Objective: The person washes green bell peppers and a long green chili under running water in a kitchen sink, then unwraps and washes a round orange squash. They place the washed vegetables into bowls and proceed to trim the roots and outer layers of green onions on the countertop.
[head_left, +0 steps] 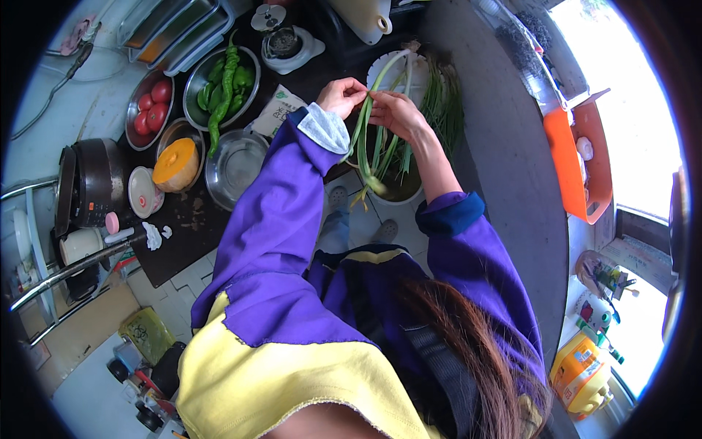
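Far left: tomato bowl (149, 107), pepper bowl (221, 84), empty steel bowl (235, 167) crowding dark counter edge (184, 257); open floor tiles showing below it. Your left hand (340, 95) is pinching green onion stalks (368, 139) at top. Your right hand (395, 113) is gripping same stalks just beside it. Stalks are hanging over round basin (398, 192) below. More greens (443, 110) are lying right, near grey curved counter (512, 175).

empty steel bowl (235, 165) left of hands, chive bunch (444, 110) right
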Tool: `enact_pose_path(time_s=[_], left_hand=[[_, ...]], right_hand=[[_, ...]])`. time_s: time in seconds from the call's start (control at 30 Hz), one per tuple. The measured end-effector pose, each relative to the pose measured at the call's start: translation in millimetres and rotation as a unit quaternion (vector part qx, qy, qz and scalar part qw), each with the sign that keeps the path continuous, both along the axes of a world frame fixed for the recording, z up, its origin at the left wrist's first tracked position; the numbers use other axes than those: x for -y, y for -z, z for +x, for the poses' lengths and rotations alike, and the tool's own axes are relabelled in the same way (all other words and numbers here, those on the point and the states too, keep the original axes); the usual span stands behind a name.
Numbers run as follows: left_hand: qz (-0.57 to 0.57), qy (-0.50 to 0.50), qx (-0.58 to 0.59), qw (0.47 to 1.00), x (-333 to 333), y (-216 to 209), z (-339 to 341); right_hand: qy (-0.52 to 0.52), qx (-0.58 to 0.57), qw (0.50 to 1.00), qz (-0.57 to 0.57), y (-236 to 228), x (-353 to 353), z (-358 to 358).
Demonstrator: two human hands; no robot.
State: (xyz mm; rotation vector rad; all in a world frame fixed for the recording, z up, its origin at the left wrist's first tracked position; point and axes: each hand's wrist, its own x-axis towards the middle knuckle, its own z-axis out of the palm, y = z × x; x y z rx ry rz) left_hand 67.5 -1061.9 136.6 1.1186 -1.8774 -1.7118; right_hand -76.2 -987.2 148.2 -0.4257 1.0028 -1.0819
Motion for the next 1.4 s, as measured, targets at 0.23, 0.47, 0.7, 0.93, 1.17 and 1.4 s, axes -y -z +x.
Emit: enact_pose_path(time_s=[0.23,0.47,0.7,0.93,1.17,1.4], left_hand=[[-0.116,-0.026,0.054,0.991,-22.9,-16.2,8.3],[-0.266,-0.052,-0.011,0.963,-56.9,-32.3,-27.4],[-0.334,-0.463,0.014,0.821,11.1,-49.3,31.1],[-0.12,-0.214,-0.153,0.957,-60.8,-65.2,21.6],[-0.054,0.094,-0.205,0.973,-222.6,-40.3,-52.6],[-0.049,-0.003,-0.084,0.995,-266.5,-58.2,-53.4]], right_hand=[[-0.01,-0.145,0.989,-0.025,-23.8,-23.6,9.6],[0.035,-0.214,0.973,-0.073,-55.2,-76.6,-8.6],[0.026,-0.133,0.984,-0.112,-85.3,-189.9,-33.1],[0.138,-0.241,0.942,-0.186,-92.7,-219.3,-57.5],[0.234,-0.312,0.898,-0.205,-100.3,-221.4,-61.8],[0.379,-0.334,0.825,-0.253,-99.9,-227.6,-56.8]])
